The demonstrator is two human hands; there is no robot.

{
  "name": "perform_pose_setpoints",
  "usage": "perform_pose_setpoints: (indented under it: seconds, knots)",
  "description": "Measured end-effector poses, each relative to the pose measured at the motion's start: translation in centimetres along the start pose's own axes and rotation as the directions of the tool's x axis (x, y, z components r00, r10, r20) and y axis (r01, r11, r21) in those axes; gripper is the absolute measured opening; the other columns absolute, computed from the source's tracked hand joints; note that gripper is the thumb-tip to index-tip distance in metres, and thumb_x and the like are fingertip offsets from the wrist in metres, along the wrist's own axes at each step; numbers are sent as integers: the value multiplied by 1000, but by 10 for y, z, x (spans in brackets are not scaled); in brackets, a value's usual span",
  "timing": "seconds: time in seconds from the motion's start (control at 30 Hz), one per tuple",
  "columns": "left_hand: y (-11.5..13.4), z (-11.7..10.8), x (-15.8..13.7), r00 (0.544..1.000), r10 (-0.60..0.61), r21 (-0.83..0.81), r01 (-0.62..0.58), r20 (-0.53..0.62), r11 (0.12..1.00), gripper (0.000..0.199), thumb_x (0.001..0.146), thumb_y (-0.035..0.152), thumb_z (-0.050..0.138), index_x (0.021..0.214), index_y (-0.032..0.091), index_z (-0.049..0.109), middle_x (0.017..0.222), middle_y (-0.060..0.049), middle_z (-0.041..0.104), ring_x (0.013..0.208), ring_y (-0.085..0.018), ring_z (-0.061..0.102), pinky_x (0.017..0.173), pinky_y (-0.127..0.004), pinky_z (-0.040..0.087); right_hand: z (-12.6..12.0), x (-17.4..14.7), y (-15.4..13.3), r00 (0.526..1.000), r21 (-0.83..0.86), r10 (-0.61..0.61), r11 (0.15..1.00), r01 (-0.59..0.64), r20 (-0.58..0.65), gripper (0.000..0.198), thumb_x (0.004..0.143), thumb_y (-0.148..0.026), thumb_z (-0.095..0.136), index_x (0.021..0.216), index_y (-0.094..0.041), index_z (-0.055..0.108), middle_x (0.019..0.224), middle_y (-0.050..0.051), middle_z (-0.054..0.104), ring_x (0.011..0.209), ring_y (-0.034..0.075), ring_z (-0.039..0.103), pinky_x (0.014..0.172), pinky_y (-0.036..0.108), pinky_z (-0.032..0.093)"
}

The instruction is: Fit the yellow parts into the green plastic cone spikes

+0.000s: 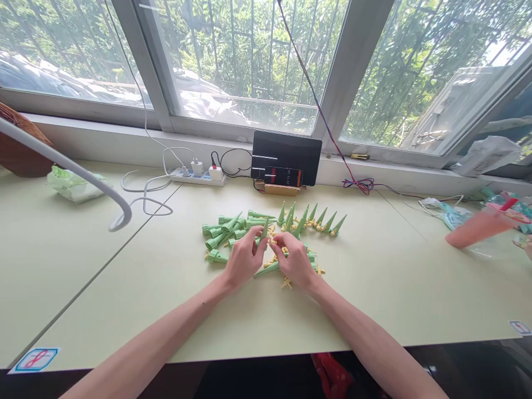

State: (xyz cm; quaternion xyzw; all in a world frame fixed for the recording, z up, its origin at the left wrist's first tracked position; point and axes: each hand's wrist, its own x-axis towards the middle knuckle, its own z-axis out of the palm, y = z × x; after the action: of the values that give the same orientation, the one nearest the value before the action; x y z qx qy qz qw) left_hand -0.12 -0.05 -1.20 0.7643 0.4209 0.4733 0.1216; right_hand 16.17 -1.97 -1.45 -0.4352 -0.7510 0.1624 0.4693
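My left hand is closed on a green plant watering spike, held with its point up. Close beside it, my right hand pinches a small yellow plastic valve near the spike's lower end; whether the two parts touch, I cannot tell. Several loose green spikes lie in a heap to the left of my hands. Beyond the right hand, a row of upright green spikes carries yellow pieces at their bases. More yellow valves are scattered under and around my right hand, partly hidden by it.
A phone leans against a black tablet behind the parts. Left of these, a power strip has plugs and white cables. At right lies a tilted cup of pink drink; a plastic bag is at left.
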Motion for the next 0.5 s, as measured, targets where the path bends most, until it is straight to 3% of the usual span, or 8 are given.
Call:
perform_pose_setpoints:
  seconds: [0.4, 0.5]
  knots:
    - [-2, 1, -1, 1000, 16, 4, -16, 12, 1000, 14, 94, 27, 52, 106, 21, 51, 86, -1, 67, 40, -5, 43, 46, -20, 39, -1, 0, 1, 997, -52, 52, 997, -50, 49, 27, 102, -31, 41, 86, -19, 60, 78, 4, 63, 70, 17, 57, 67, 29, 45]
    - [-1, 0, 0, 1000, 18, 5, -18, 8, 1000, 13, 94, 27, 52, 105, 21, 52, 86, -2, 68, 40, -6, 44, 46, -20, 40, -1, 0, 1, 999, -36, 41, 999, -40, 33, 23, 101, -31, 43, 91, -19, 60, 81, 4, 64, 73, 17, 59, 69, 29, 47]
